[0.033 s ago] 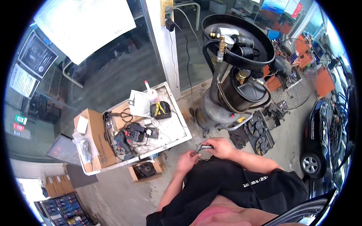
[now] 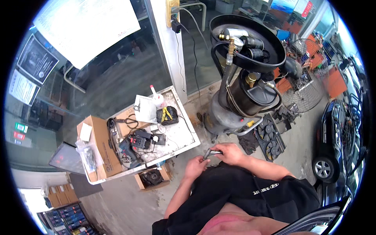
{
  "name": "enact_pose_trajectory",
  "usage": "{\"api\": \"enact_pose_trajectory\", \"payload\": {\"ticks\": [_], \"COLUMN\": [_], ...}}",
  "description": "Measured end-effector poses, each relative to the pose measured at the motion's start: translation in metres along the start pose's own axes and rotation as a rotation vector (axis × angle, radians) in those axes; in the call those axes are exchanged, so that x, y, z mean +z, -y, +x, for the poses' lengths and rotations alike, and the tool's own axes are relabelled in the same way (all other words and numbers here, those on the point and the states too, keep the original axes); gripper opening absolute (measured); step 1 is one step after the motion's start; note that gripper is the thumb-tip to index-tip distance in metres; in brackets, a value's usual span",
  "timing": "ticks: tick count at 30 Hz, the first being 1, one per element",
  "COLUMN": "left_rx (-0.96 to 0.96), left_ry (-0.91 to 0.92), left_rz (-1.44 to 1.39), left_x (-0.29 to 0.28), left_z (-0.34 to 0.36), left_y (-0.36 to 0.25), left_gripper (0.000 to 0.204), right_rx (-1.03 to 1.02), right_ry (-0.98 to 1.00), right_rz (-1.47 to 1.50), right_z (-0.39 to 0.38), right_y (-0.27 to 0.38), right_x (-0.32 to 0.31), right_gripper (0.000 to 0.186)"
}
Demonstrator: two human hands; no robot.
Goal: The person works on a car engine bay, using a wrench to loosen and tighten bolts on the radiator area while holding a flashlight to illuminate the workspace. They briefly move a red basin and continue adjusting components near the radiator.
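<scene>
Hands work together just in front of the torso, off the bench (image 2: 181,137), past its front-right corner. Left hand (image 2: 196,167): grip nearly closed, thumb and fingertips pinching the lower end of a small grey metal piece (image 2: 207,154). Right hand (image 2: 231,154): grip closed too, fingers curled over a silver part (image 2: 214,152) that meets the piece at an angle. Pieces touch; cannot tell whether joined or separate. Both grips loaded, only narrow gaps between thumb and fingers; exact finger contact too small to read.

Bench: cordless power tool (image 2: 130,154) by front edge, cardboard box (image 2: 105,149) at left end, scissors (image 2: 133,122) behind the tool, black-and-yellow item (image 2: 167,115) near right edge, white bottle (image 2: 158,100) toward back-right corner. Floor (image 2: 129,207): open carton (image 2: 164,178) below front edge; fan assembly (image 2: 270,137) and dark gloves (image 2: 247,143) well right of bench, beside wheeled drum unit (image 2: 219,115).
</scene>
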State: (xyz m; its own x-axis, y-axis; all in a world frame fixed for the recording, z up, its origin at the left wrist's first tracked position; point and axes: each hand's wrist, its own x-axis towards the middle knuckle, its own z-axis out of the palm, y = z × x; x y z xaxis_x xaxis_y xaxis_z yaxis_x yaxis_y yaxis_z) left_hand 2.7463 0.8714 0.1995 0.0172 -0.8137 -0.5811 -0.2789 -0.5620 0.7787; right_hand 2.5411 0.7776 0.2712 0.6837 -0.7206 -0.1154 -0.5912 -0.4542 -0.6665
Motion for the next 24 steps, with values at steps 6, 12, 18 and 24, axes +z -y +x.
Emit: {"api": "enact_pose_trajectory", "payload": {"ticks": [6, 12, 18, 24], "left_rx": [0.131, 0.149, 0.156, 0.191], "left_ry": [0.146, 0.032, 0.187, 0.068], "left_rz": [-0.217, 0.043, -0.018, 0.087], "left_x": [-0.032, -0.045, -0.045, -0.048], "left_z": [0.039, 0.041, 0.042, 0.030], "left_y": [0.016, 0.001, -0.006, -0.015], "left_gripper": [0.032, 0.038, 0.037, 0.042], "right_rx": [0.131, 0.137, 0.133, 0.145], "right_ry": [-0.087, -0.077, -0.167, -0.111], "right_rz": [-0.045, 0.052, -0.037, 0.071], "right_z": [0.026, 0.031, 0.031, 0.025], "right_y": [0.011, 0.017, 0.007, 0.009], "right_x": [-0.003, 0.001, 0.003, 0.003], "right_gripper": [0.038, 0.039, 0.033, 0.033]}}
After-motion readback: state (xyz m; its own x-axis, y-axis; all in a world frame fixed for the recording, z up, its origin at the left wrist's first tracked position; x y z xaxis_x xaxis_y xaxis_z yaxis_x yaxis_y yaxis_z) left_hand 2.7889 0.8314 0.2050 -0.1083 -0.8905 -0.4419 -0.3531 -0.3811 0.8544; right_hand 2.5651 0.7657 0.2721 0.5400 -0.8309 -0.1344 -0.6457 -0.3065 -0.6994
